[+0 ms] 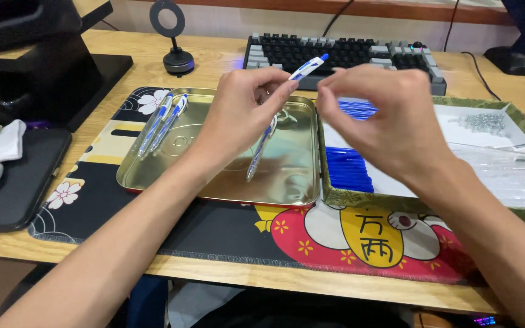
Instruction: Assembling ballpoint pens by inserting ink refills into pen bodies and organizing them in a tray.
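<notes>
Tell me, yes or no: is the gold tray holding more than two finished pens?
No: only two pens lie in the tray, at its left end; a third pen is held above it in the left hand.

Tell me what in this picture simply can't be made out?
- Head view: whether the right hand pinches anything; its own fingers hide the tips.
- Middle of the pen held by the left hand, covered by that hand.
- Small metal parts in the box: too tiny to identify.
- Clear tubes: cut off by the right edge.
</notes>
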